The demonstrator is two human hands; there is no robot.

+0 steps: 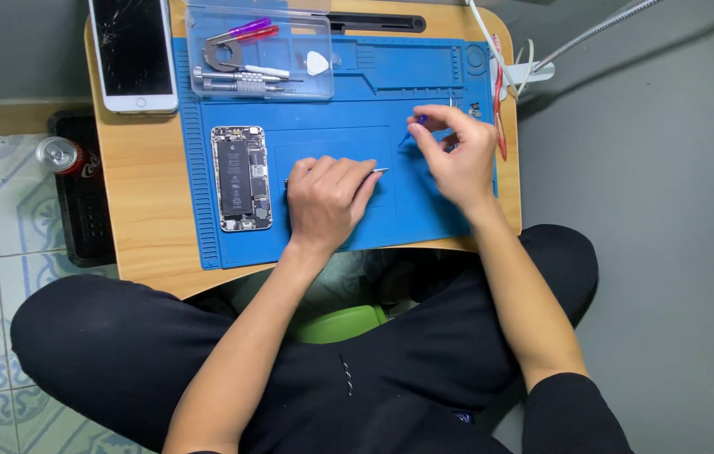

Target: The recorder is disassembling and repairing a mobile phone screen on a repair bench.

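Head view, looking down on a small wooden table (142, 227) covered mostly by a blue work mat (348, 109). Left hand (323, 202) rests palm-down on the mat, fingers curled together over a thin metal tool (378, 171); only its silver tip shows, sticking out past the fingertips toward the right hand. Whether the fingers truly pinch the shaft or just lie over it cannot be told, since the hand hides it. Right hand (455, 155) is near the left, further out across the mat, thumb and forefinger pinched shut on a small blue-handled tool (421, 120); the blue end shows just above the fingertips, the rest is covered. Well to the left of the left-hand grip lies an opened phone body (241, 178), face up, battery and boards exposed, flat on the mat and apart from both hands. Beyond it, at the far edge, a clear plastic tray (323, 84) holds screwdrivers, a ring-shaped piece and a white pick. Left of the tray, a white phone with cracked screen (132, 52) lies on bare wood. A red-handled tool (500, 105) lies just outside the right-hand grip at the mat's edge. A drink can (61, 155) stands on a black stand off the table's left side.
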